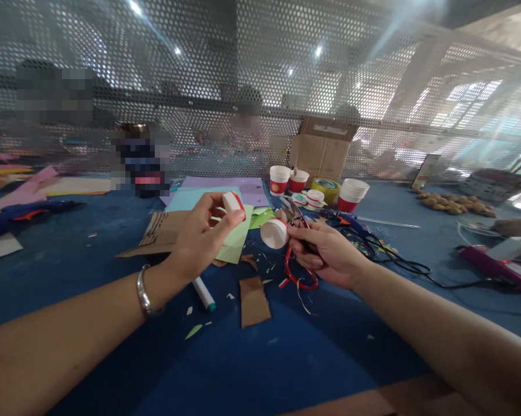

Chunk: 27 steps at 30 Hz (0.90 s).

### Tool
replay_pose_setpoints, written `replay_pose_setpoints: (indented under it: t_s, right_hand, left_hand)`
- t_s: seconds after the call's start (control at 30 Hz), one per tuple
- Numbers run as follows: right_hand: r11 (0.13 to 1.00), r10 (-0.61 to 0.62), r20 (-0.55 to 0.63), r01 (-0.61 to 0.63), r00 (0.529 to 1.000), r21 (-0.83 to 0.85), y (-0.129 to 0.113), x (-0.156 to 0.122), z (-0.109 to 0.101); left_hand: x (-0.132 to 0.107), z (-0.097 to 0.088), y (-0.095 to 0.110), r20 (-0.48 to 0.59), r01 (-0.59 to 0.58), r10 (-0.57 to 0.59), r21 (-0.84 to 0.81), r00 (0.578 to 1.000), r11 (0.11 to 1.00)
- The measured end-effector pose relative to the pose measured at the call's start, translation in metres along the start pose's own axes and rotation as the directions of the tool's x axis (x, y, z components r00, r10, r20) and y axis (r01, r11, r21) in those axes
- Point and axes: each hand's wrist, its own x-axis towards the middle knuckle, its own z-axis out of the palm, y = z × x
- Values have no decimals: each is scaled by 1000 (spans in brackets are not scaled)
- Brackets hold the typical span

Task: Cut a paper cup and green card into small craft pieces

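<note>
Your left hand [202, 237] is partly curled, with its thumb and fingers pinched on a small white paper piece with a red edge [232, 203]. It is raised above the table, over the light-green paper sheet [237, 241], its white side showing and the red running along its right edge.

Your right hand [323, 248] is closed around metal scissors with red looped handles [295, 214], their blades pointing up and away from you. The same hand has a shallow, round white paper cup section [274, 234] at its fingertips, tipped so that its pale hollow faces you, with a trace of red at the upper edge. It sits above the blue table [329, 352], to the right of the piece in your left hand.

Beyond your hands stands a nested stack of white-and-red paper cups [279, 182]. Just beside it, a second white-and-red paper cup group [298, 182] has something brownish at its mouth, too small to identify. Farther right is a taller white-rimmed, red-bodied cup stack [352, 195], rims upward. Behind them stands a brown cardboard box [321, 153]; you cannot see its contents.
</note>
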Motion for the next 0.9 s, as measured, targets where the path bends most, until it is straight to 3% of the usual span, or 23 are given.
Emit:
replay_pose_setpoints:
  t_s: [0.17,0.3,0.5,0.7,0.9]
  right_hand:
    - [996,-84,-51,83,995,-19,-1,-2,1]
    - [988,-152,-109,150,982,-27,-1,-2,3]
    - [960,-216,-96,194,972,-203,4,-3,5]
    - [703,-357,107,342,928,-623,10,-10,11]
    - [630,-348,144,345,926,-696,12,-13,13]
  left_hand:
    - [-6,4,2,267,153,-126,-86,955,984]
    - [-12,7,4,429,176,-103,-132,897,976]
    - [-16,10,9,457,221,-116,-183,882,958]
    - [-22,15,13,522,377,-172,-317,836,870]
    - [-24,15,19,556,507,-231,-413,799,757]
